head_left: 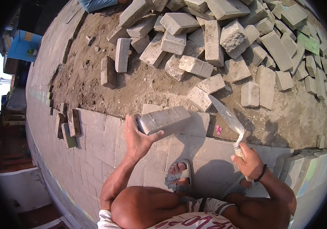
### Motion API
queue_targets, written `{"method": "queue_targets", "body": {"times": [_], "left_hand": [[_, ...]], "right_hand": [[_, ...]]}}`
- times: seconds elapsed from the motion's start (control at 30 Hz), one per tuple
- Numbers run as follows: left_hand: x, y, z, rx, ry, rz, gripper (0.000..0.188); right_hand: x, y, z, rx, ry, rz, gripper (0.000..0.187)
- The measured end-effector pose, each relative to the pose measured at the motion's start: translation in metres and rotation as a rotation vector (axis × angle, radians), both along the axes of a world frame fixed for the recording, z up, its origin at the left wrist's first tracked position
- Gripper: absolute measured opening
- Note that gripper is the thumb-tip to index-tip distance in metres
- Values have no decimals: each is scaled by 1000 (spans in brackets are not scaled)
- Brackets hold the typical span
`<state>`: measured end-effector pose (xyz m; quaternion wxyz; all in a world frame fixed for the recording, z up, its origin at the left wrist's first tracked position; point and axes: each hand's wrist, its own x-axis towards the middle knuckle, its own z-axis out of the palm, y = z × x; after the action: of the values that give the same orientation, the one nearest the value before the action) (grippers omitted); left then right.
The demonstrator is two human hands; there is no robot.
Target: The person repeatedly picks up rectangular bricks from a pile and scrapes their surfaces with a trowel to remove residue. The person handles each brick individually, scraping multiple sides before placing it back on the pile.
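Observation:
My left hand (138, 139) grips one end of a grey paving brick (167, 120), thumb on the near side and fingers around the far side. The brick is held lengthwise above the edge of the laid pavers (129, 164), its free end pointing right. In my right hand (247, 162) is a trowel (228, 116), the fingers closed round its wooden handle. The trowel's blade points up and left, over the bare soil (232, 97). Close by the blade lie two loose pale bricks (199, 99).
A big heap of loose bricks (213, 42) covers the far side. Several bricks (72, 126) lie at the left on the paving. More bricks (304, 168) stand in a row at the right. Part of another person's blue clothing (96, 4) shows at the top.

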<state>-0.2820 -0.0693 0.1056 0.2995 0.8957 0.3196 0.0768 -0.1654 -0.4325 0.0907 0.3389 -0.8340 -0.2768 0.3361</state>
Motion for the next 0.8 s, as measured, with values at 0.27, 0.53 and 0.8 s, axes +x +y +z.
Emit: {"method": "queue_targets", "body": {"times": [0.27, 0.53, 0.8], "left_hand": [[-18, -21, -6, 6, -93, 118, 85], [-27, -37, -19, 144, -71, 79, 83], [-28, -30, -24, 400, 60, -295, 82]], "right_hand": [[-12, 91, 31, 147, 97, 346, 33], [34, 118, -35, -169, -19, 272, 30], [-25, 110, 25, 179, 72, 458, 31]]}}
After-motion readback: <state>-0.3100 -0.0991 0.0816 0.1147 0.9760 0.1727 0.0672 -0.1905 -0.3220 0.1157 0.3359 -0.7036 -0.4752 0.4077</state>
